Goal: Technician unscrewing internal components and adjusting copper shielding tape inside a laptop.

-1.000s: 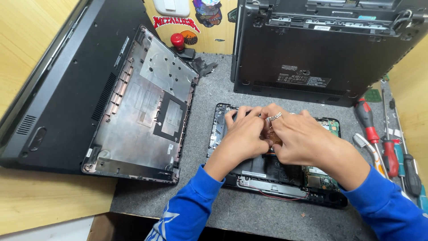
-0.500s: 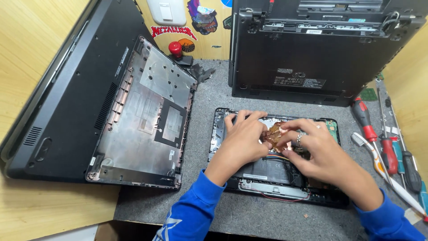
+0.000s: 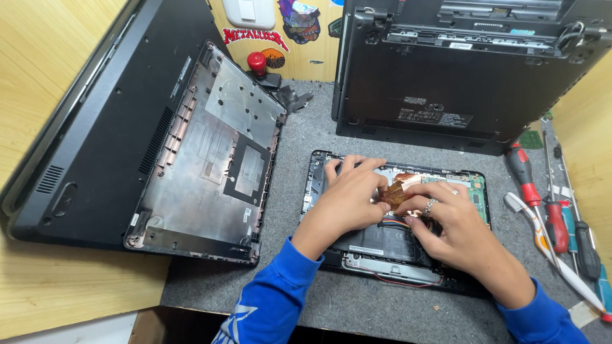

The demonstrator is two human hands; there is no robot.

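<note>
We press our left hand (image 3: 347, 194) flat, fingers spread, on the opened laptop (image 3: 395, 239) lying on the grey counter (image 3: 290, 267), while our right hand (image 3: 446, 220) pinches the copper heat sink (image 3: 398, 188) between thumb and fingertips. Red-handled screwdrivers (image 3: 539, 197) lie to the right; a removed bottom cover (image 3: 210, 153) rests left.

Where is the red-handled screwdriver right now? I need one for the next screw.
In the head view, the red-handled screwdriver lies on the grey felt mat, right of the opened black laptop base, first in the row of tools by the right hand.
</note>
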